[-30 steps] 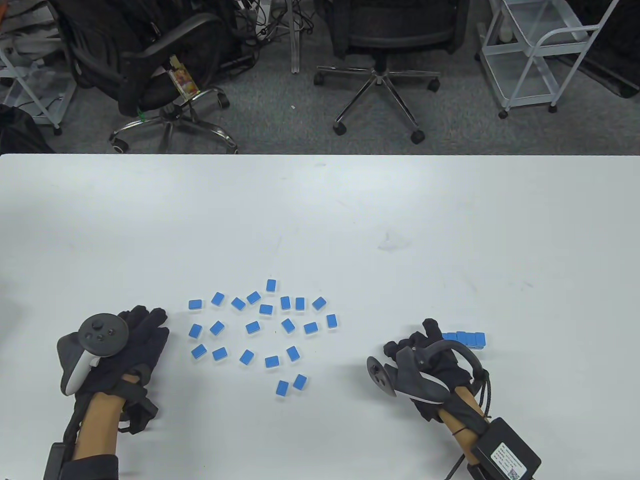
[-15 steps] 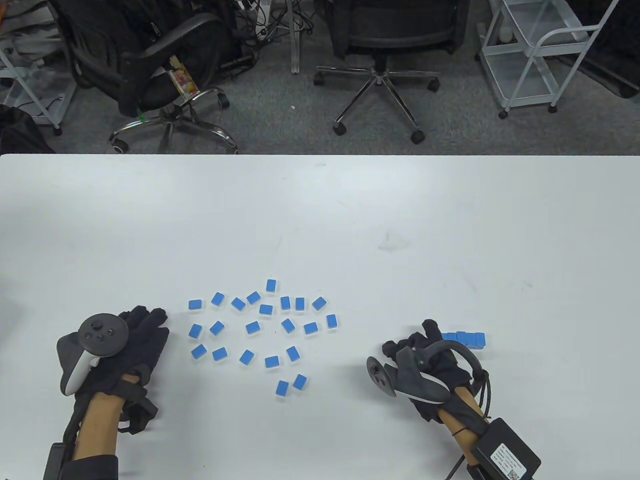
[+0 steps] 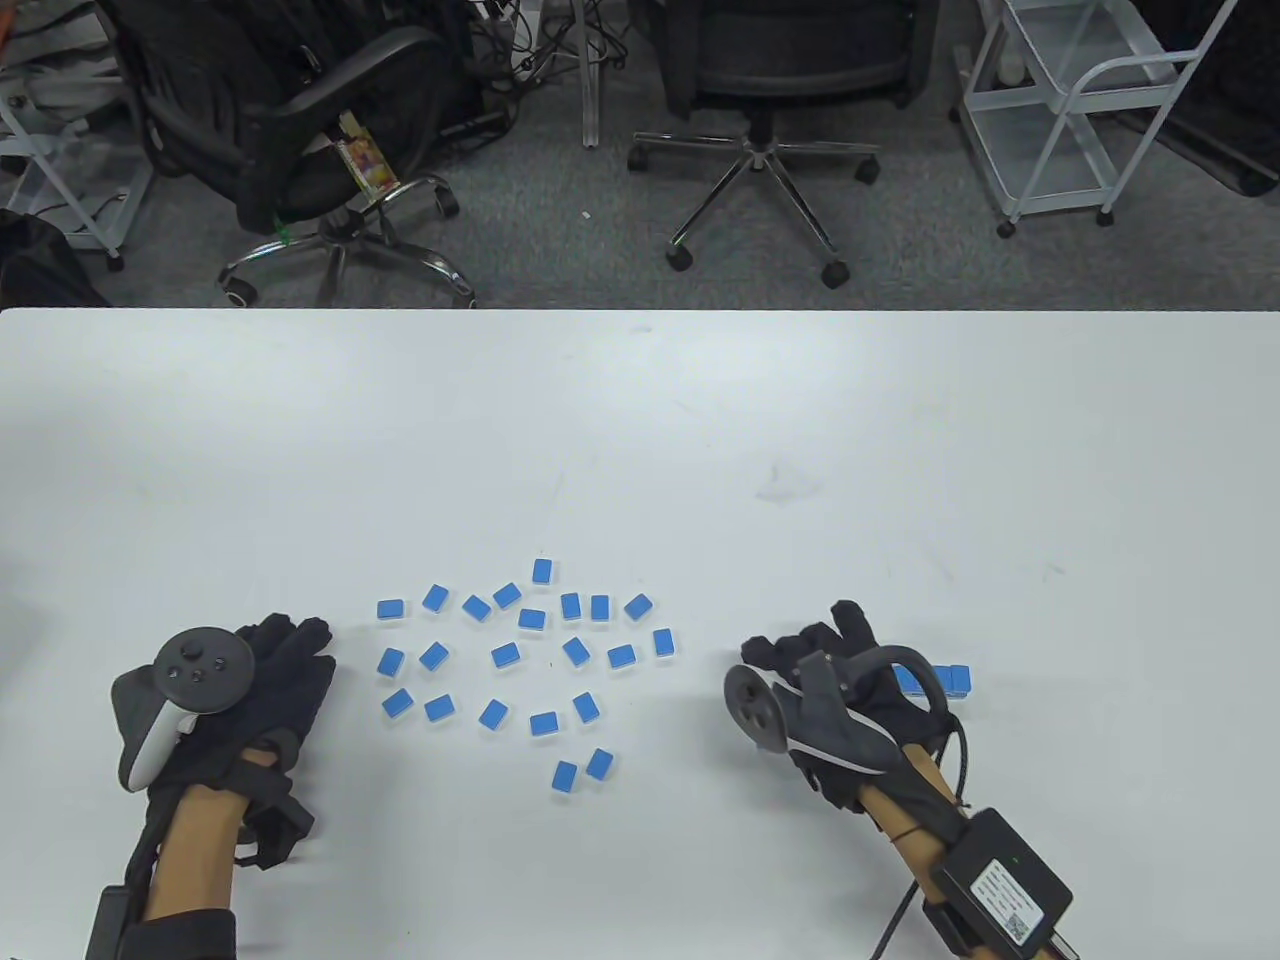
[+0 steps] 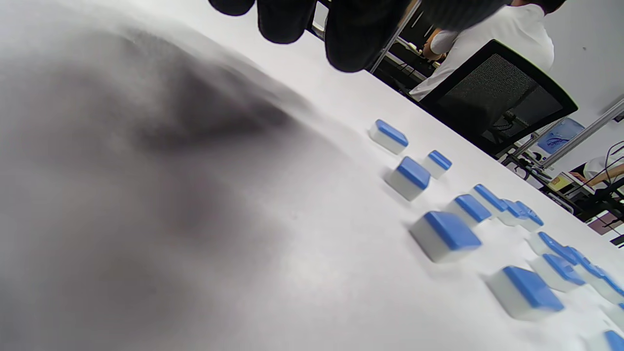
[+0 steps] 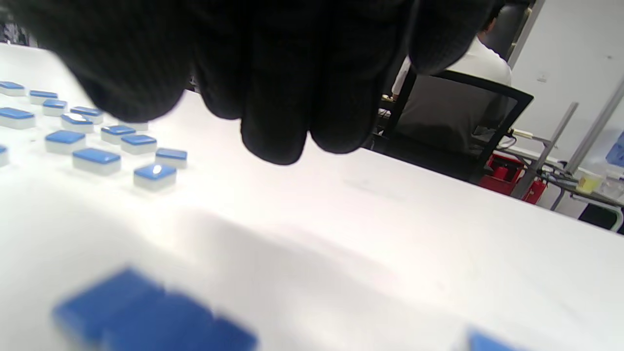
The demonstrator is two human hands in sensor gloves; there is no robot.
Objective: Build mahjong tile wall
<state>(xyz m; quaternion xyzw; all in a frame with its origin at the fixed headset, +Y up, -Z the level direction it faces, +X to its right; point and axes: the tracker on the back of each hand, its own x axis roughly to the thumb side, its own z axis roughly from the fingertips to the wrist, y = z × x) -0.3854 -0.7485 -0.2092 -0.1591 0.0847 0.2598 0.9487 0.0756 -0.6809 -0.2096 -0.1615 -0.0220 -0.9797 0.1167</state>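
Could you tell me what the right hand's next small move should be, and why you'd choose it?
Probably reach the right hand left toward the nearest loose tile and pinch it. The hand holds nothing, the started row beside it is short, and many loose tiles lie scattered between the hands. The left hand rests on the table.

loose tiles (image 3: pixel 520 655): blue-backed, white-bodied, lying flat, scattered lower centre | tile row (image 3: pixel 948 680): side by side, lower right, partly hidden

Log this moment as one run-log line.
stage: wall begun | left hand: resting flat on table | right hand: beside tile row, holding nothing | loose tiles: scattered between hands
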